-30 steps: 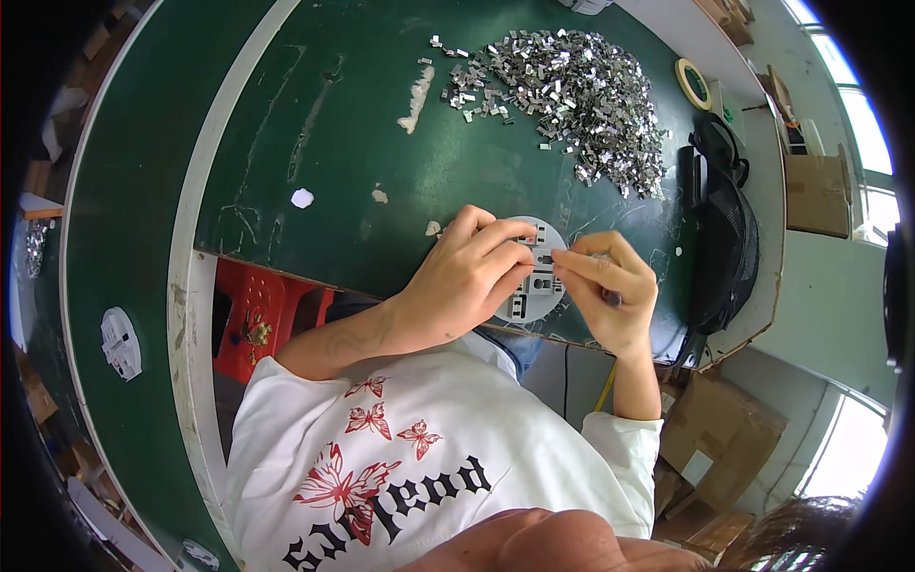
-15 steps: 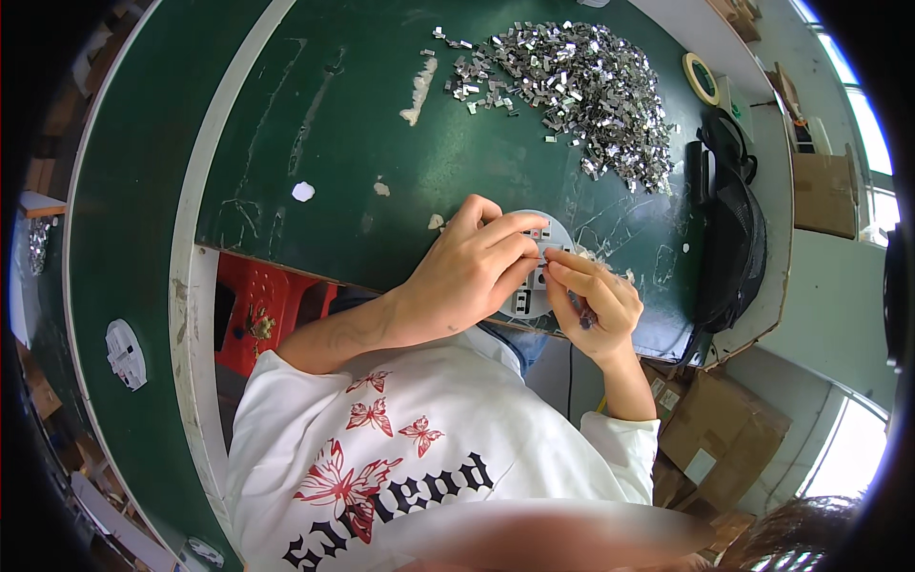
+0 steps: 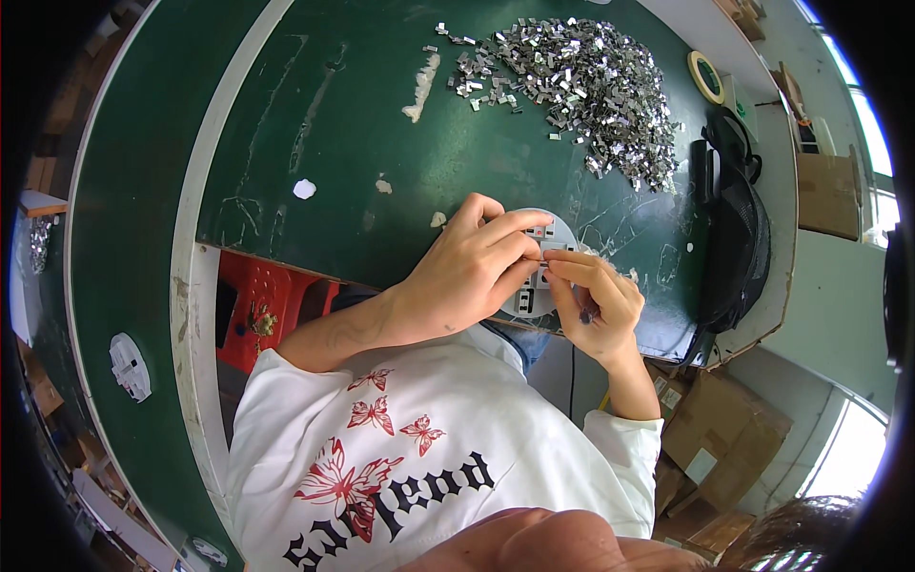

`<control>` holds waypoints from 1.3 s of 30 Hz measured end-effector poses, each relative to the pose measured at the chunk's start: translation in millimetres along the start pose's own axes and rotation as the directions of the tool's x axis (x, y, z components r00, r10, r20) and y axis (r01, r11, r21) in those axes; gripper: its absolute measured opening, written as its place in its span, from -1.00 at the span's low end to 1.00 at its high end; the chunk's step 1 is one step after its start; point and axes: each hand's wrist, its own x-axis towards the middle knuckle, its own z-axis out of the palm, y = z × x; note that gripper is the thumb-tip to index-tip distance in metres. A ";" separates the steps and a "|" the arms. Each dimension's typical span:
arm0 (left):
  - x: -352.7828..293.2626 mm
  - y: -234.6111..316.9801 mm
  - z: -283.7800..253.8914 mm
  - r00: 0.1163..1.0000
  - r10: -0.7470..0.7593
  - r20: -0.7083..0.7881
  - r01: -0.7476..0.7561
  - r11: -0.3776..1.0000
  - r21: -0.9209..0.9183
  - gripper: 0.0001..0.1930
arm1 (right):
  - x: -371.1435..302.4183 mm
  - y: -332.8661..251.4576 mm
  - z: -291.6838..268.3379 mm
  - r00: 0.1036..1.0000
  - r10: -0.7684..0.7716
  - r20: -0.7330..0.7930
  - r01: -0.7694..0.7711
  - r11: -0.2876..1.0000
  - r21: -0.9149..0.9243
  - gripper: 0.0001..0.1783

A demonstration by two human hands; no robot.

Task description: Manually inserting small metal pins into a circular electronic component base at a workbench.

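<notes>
A white round plastic housing [image 3: 562,229] with raised square compartments lies at the near edge of the green table. My left hand [image 3: 477,257] rests over its left part, the forefinger stretched along the top and the thumb and other fingertips closed near its middle. From the right, my right hand [image 3: 599,303] meets them there, thumb and fingers pinched together. Whatever small piece lies between the fingertips is too small and hidden to name. Dark slots and small metal bits show in the housing's compartments. The hands cover much of it.
A heap of small shiny metal clips [image 3: 610,91] spreads over the far right of the table. Beyond it are a tape roll [image 3: 706,78] and a black mesh bag [image 3: 739,229]. At left, a green belt [image 3: 124,238] carries another white housing [image 3: 130,368]. Cardboard boxes [image 3: 724,429] stand at right.
On the left belt the white housing has moved a little nearer. Both hands stay at the round housing with almost the same finger positions; the whole view has shifted slightly.
</notes>
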 end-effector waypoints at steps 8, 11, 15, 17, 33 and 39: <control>-0.9 -0.6 -2.6 1.000 -0.004 0.013 0.004 1.000 -0.014 -0.86 | 4.7 -2.4 -0.7 0.999 0.028 0.034 -0.029 1.000 0.011 -0.74; -2.4 2.2 -8.4 1.000 -0.006 0.011 0.006 1.000 0.001 -0.85 | 10.1 -2.2 -3.9 0.993 0.068 0.092 -0.071 0.997 0.029 -0.74; -6.1 -0.2 -10.6 1.000 -0.010 -0.017 0.011 1.000 0.015 -0.84 | 15.3 -0.4 0.4 0.984 0.124 0.130 -0.133 0.989 0.064 -0.85; -6.3 -1.3 -10.3 1.000 -0.015 -0.013 0.015 1.000 0.011 -0.84 | 16.0 1.6 4.3 0.986 0.110 0.126 -0.119 0.991 0.063 -0.84; 2.2 -13.5 -10.0 0.999 -0.034 -0.040 0.034 0.999 0.003 -0.83 | 43.4 7.9 -3.1 0.901 0.215 0.376 -0.268 0.959 0.093 -0.90; 3.3 -16.8 -9.4 0.999 -0.028 -0.029 0.027 0.999 -0.027 -0.82 | 48.1 10.1 -4.2 0.869 0.208 0.449 -0.265 0.962 0.068 -0.89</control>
